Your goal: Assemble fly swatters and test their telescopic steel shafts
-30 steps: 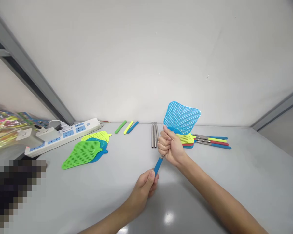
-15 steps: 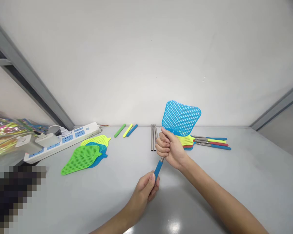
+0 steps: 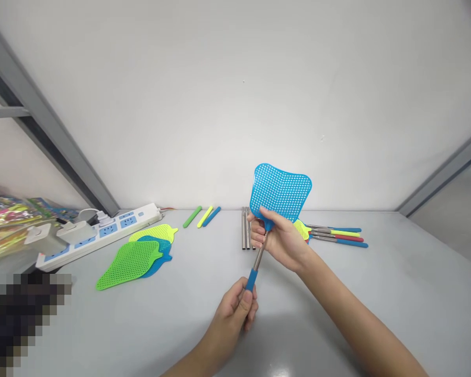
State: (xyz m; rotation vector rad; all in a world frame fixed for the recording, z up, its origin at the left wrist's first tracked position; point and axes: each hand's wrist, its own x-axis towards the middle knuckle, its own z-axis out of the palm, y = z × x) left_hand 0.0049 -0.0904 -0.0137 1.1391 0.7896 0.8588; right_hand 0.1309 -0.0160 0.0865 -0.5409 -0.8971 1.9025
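Both hands hold one blue fly swatter (image 3: 280,189), tilted with its mesh head up over the table. My left hand (image 3: 235,311) is closed round its blue grip. Higher up, my right hand (image 3: 278,238) holds the neck where the metal rod meets the head, its thumb against the mesh. Behind my right hand lie several finished swatters, with a yellow head (image 3: 301,232) and red and blue grips (image 3: 352,242) showing. Just left of that hand are several bare metal rods (image 3: 244,230), partly hidden by its fingers.
Loose green, blue and yellow swatter heads (image 3: 127,264) overlap at the left. Behind them, green, yellow and blue grips (image 3: 192,216) lie near the wall. A power strip (image 3: 98,235) with plugged-in chargers and plastic-bagged goods (image 3: 8,220) stand at far left.
My right hand has loosened from a fist round the rod to a lighter hold at the neck. The swatter has shifted slightly left, and more rod shows between my hands.
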